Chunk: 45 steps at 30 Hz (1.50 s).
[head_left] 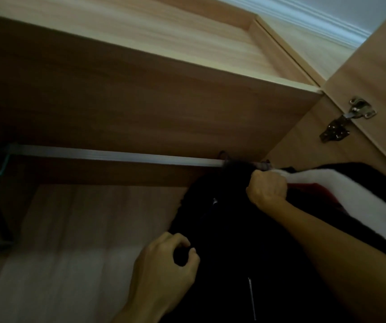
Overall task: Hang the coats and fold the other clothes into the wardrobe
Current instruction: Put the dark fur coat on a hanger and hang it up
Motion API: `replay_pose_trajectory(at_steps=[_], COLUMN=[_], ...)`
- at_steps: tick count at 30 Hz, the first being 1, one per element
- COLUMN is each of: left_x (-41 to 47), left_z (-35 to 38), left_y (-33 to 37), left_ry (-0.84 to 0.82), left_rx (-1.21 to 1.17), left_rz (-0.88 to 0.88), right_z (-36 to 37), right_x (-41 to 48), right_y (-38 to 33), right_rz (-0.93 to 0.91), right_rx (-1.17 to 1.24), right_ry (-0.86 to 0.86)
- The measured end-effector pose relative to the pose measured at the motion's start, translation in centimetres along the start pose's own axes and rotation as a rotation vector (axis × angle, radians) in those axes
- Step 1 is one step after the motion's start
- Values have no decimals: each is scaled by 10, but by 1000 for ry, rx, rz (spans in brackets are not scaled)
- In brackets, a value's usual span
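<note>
Wooden wardrobe (pixel 140 108) interior with a metal rail (pixel 117 156). The right hand (pixel 267 188) clenches a white garment (pixel 341 192); the left hand (pixel 166 264) pinches a black coat (pixel 229 229).

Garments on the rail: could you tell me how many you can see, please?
2. A black coat hangs at the rail's right end, pinched by the left hand. A white-and-red garment sits right of it, gripped by the right hand. Others may be hidden.

This is a home, most likely a bedroom, seen from inside an open wooden wardrobe (pixel 140 108). A metal hanging rail (pixel 117 157) runs under its shelf with a black coat (pixel 222 217) hung at the right end, a door hinge (pixel 348 117) shows at the right, and white ceiling moulding (pixel 315 17) runs above.
</note>
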State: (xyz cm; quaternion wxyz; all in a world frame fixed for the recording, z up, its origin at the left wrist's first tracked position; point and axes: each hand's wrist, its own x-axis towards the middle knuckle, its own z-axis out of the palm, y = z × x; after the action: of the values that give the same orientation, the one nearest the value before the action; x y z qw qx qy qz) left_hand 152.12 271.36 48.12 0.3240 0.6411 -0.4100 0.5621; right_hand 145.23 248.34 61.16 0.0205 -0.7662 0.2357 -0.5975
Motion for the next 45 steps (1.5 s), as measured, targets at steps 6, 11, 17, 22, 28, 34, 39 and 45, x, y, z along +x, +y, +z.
replay_pose_trajectory(at_steps=[6,11,17,22,28,34,39,45], left_x=[-8,-17,-33,-60,-94,-120,-171,-258], left_z=[3,-2,-16,-18,-35,-75,-94,-105], left_y=[1,5,-1,-6,9,55,112,184], left_ry=[4,-64,-143,-90,-97,-92,-129,-292], left_rx=[-20,-1,-77,-132,-101,28,58,171], left_rz=[-54,-37,-90,-165,-287,-297,-399,-470], right_z=[9,-2,-7,-1,10,-9,-36,-70], right_x=[-24,-31,-53,-92,-164,-221,-274,-360], right_y=[-8,-9,-16,-33,-43,-22,16,69], right_rz=[-123,-194,-236,-453,-574,-548,-475,-416], right_rx=[-170,-269,-349,-244,52,403,634,806], right_ry=[45,45,86,1,-4,-75,-188,-440])
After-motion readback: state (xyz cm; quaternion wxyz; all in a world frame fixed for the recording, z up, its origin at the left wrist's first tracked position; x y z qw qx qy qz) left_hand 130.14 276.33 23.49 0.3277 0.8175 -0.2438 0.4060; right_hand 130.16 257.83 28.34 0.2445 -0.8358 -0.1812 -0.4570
